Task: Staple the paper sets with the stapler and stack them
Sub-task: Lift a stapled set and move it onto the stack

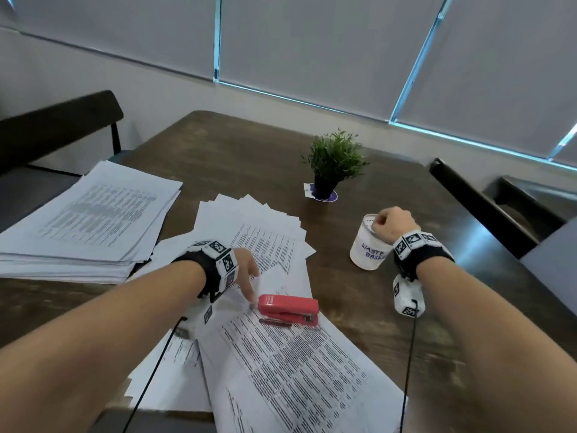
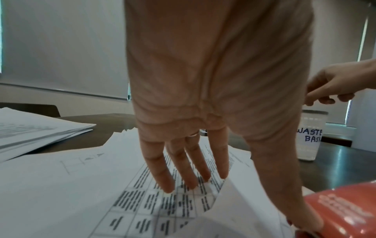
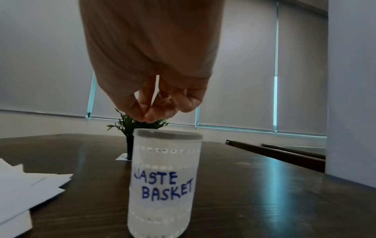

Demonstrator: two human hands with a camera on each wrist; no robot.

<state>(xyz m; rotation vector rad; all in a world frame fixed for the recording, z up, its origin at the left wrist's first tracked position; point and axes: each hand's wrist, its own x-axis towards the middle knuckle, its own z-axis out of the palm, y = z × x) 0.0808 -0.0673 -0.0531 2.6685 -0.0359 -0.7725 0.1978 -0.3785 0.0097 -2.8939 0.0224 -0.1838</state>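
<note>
Printed paper set [image 1: 296, 370], near table edge, red stapler [image 1: 288, 309] lying on its far corner, unheld.

Left hand [image 1: 246, 270]: fingers straight, pressing the sheets flat, thumb touching the stapler's end. Right hand [image 1: 392, 221]: fingertips pinched together over the white cup [image 1: 367, 251] marked "waste basket"; whether they hold anything cannot be told. Loose fanned sheets [image 1: 265, 223] beyond; tall paper pile [image 1: 84, 220] far left. Step judged: between staples, discarding something small. Next: right hand to the stapler, corner squared.
</note>
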